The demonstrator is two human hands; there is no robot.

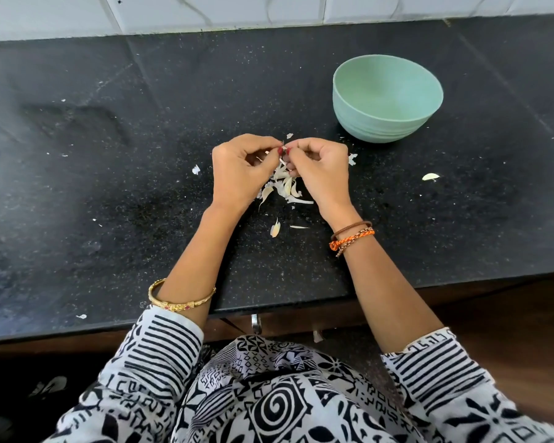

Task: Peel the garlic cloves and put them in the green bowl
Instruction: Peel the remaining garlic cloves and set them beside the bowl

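Observation:
My left hand (242, 169) and my right hand (320, 167) meet fingertip to fingertip above the black counter (109, 155). Between them they pinch a small garlic clove (282, 148), mostly hidden by the fingers. Under the hands lies a pile of white garlic skins (285, 187). The green bowl (387, 97) stands upright to the right and farther back, a short way from my right hand. I cannot see any clove inside it from here.
Loose bits lie around: a pale piece (430, 177) to the right, a scrap (275, 227) near my wrists, small flakes (195, 169) to the left. White tiles (205, 11) back the counter. The counter's front edge (269, 310) runs just before my body.

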